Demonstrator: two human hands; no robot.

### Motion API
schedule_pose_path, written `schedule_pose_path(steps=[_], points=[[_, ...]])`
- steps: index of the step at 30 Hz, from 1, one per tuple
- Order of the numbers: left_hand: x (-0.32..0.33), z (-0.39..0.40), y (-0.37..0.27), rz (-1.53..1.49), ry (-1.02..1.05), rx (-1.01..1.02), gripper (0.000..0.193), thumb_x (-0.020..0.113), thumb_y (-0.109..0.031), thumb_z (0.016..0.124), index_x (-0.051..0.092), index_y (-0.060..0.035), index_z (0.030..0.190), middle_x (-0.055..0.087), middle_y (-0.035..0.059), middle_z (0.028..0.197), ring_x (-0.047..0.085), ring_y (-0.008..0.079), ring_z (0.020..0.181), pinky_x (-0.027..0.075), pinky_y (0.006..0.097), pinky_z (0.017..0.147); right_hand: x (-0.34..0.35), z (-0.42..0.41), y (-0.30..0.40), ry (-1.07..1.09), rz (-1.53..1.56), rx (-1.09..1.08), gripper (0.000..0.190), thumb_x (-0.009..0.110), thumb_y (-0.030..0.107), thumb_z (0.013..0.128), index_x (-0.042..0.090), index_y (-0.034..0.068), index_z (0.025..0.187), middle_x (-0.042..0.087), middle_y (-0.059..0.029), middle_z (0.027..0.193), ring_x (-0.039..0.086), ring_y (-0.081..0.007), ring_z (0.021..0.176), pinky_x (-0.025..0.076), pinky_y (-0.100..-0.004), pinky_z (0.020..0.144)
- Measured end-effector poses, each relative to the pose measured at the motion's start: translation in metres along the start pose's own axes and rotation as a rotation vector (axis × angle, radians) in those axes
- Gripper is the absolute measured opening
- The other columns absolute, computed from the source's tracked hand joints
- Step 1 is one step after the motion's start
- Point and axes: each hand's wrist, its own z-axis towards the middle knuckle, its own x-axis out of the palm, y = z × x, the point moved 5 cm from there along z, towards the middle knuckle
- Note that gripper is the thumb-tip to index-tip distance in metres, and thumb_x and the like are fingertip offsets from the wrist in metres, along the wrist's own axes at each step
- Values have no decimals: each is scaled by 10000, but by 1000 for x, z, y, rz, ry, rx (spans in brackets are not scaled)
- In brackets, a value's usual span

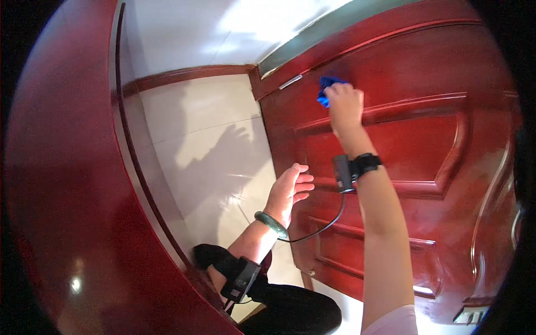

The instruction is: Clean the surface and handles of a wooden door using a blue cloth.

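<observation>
My right hand point(346, 102) grips a crumpled blue cloth point(326, 91) against the upper part of a glossy red-brown panelled wooden door point(410, 150), not far from a metal hinge point(290, 82). Lower down, my left hand point(291, 188) is held in the air with its fingers apart and nothing in it. It is nearest to the door's hinge-side edge, but whether it touches the wood cannot be told. A dark green bangle point(271, 225) circles the left wrist.
Black devices are strapped to the right wrist point(344, 172) and left forearm point(241, 279); a black cable point(322, 228) runs between the arms. At left stands another red-brown wooden panel point(71, 176). Pale floor tiles point(205, 96) and my black-clad leg point(293, 310) lie below. A small doorstop-like knob point(311, 273) sits low on the door.
</observation>
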Motion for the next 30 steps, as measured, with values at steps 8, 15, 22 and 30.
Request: schedule_pose_path(steps=[8, 15, 22, 30], points=[[-1, 5, 10, -48, -70, -22, 619, 486, -537, 900, 479, -30, 1255, 577, 133, 1113, 565, 220, 1004, 415, 357, 888, 76, -161, 121, 746, 165, -263, 170, 536, 211, 830, 674, 184, 924, 616, 3, 955, 523, -192, 1010, 371, -379, 808], [-23, 7, 5, -52, -73, -26, 563, 505, -499, 897, 509, -41, 1223, 587, 121, 1090, 570, 205, 977, 414, 343, 873, -25, -122, 55, 245, 258, 62, 182, 562, 174, 769, 633, 182, 937, 600, 2, 964, 543, -215, 907, 400, -383, 764], [-9, -1, 32, 786, 161, 123, 272, 570, -249, 883, 573, -42, 1059, 624, 123, 892, 612, 242, 819, 488, 368, 716, -3, -101, 57, 139, 189, 21, 226, 555, 148, 782, 643, 126, 988, 621, -14, 1021, 552, -187, 972, 384, -364, 849], [5, -75, 54, 1752, 374, 340, 263, 587, -274, 851, 588, -57, 1000, 600, 109, 855, 614, 273, 816, 460, 421, 709, 83, -81, 113, 148, 228, -73, 173, 552, 148, 791, 637, 118, 938, 617, -22, 977, 550, -187, 970, 381, -363, 861]])
